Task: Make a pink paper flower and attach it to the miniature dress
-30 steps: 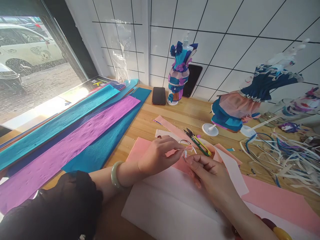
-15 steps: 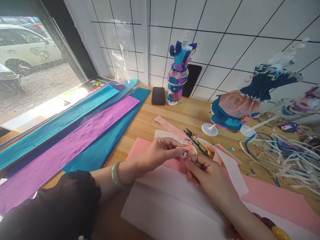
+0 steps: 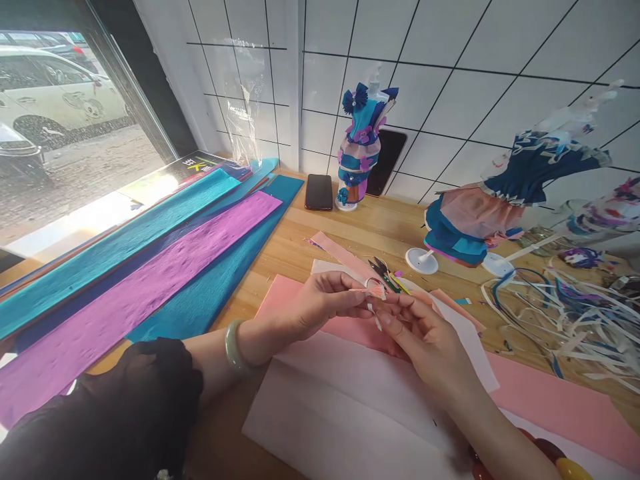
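My left hand (image 3: 320, 303) pinches a small pink-and-white pleated paper piece (image 3: 376, 291) between thumb and fingers, just above the table. My right hand (image 3: 425, 337) meets it from the right, fingertips closed on the same little piece. Both hands hover over pink paper sheets (image 3: 550, 397) and a white sheet (image 3: 340, 413). Small scissors (image 3: 387, 275) with yellow-green handles lie right behind my fingers, partly hidden. A jade bangle (image 3: 231, 347) is on my left wrist.
Long teal (image 3: 115, 253) and purple (image 3: 150, 283) crepe paper strips lie at left by the window. A small dressed mannequin (image 3: 360, 147), two phones (image 3: 319, 192), a tipped doll dress (image 3: 475, 220) and a tangle of paper strips (image 3: 565, 313) stand behind and right.
My right hand rose from the pink sheet and closed in on the small piece held by my left hand. The two hands now meet at it.
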A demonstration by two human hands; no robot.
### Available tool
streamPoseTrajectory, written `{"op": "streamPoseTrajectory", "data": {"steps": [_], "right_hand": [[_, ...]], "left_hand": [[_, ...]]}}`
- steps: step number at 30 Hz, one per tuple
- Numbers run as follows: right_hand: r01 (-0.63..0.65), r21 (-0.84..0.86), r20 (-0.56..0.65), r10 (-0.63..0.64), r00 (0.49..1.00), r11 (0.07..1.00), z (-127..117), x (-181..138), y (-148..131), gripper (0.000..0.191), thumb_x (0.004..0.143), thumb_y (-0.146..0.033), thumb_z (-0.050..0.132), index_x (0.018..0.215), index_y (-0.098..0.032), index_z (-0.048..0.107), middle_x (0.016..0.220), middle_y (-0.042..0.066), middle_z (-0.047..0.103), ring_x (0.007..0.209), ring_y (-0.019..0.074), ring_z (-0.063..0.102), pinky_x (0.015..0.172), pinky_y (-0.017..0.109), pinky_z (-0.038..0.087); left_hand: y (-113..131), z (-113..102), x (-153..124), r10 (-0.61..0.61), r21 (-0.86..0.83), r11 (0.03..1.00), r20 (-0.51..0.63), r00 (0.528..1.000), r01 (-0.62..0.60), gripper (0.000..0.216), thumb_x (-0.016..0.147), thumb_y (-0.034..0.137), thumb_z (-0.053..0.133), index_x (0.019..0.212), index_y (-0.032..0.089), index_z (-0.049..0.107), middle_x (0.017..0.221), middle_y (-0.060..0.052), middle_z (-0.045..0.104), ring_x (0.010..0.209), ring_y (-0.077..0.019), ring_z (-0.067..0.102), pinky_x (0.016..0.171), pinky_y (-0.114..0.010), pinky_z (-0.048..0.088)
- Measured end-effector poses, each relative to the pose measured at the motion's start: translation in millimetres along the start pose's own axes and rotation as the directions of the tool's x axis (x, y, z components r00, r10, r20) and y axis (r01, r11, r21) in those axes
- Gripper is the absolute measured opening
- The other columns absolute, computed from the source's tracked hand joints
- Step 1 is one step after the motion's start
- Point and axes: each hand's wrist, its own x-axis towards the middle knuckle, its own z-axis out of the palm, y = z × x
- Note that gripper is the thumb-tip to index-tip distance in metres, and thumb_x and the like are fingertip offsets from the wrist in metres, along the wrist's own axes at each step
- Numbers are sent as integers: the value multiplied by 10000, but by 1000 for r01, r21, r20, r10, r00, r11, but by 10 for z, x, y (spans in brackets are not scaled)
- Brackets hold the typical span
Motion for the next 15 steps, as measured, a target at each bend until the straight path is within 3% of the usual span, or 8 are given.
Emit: {"op": "streamPoseTrajectory", "data": {"steps": [5, 10, 15], "right_hand": [[-10, -18, 42, 11, 999, 1000, 49, -39, -6, 352, 699, -434, 660, 985, -237, 612, 807, 14, 642, 450, 93, 492, 438, 264, 420], [-40, -148, 55, 49, 997, 988, 10, -15, 69, 298, 738, -453, 609, 893, -202, 648, 680, 9, 651, 410, 92, 461, 489, 284, 422], [39, -253, 67, -23, 997, 967, -16, 2, 93, 294, 778, -467, 545, 695, -195, 615, 552, -21, 567, 405, 89, 427, 430, 245, 361]], "left_hand": [[11, 7, -22, -15, 6, 1000, 23, 1000, 15, 184, 721, 286, 667, 783, 116, 633, 792, -57, 669, 765, -147, 633, 826, -362, 476], [25, 19, -22, -18, 14, 1000, 1, 1000, 18, 175, 719, 278, 664, 774, 113, 639, 768, -57, 664, 748, -145, 628, 819, -354, 475], [22, 24, -11, -10, 4, 1000, 9, 1000, 10, 154, 723, 275, 650, 743, 122, 656, 763, -46, 656, 743, -142, 619, 802, -347, 479]]}}
